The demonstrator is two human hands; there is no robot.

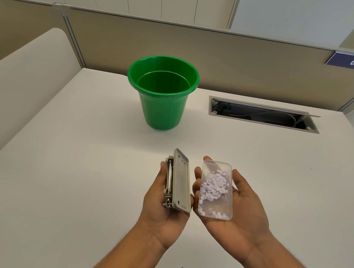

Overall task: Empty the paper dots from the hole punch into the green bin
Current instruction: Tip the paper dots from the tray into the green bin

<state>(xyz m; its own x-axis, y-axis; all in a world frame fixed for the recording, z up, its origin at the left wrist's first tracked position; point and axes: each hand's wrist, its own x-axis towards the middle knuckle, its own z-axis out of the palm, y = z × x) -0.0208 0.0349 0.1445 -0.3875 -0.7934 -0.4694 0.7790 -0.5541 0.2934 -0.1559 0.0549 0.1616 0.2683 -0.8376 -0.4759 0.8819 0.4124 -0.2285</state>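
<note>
At the far left we see a cream rounded panel (30, 83) standing at the desk's edge, and the white desk (79, 170) spreads out from it. Further in, toward the back, the green bin (162, 92) stands upright on the desk, mouth open to us, just in front of the beige partition (216, 54).

Nearer to us, our left hand (160, 206) is held palm up above the desk and grips the hole punch (179, 180), thumb on its left side and fingers curled under its right edge. The punch is turned on its side, so its grey base plate faces right and the metal springs and rods face left. Its long axis runs away from us, the far end pointing roughly at the bin.

Just beside it, not touching, our right hand (235, 213) lies palm up with the fingers loosely spread, cradling the clear tray (216, 188). The tray is off the punch, open side up, long axis also running away from us, nearly parallel to the punch. The pale lilac paper dots (215, 185) are heaped in the middle of the tray, with a few scattered at its near end.

To the right, a cable slot (264, 114) is cut into the desk with its flap open, and a blue sign (349, 61) reading 017 sits on the partition
</note>
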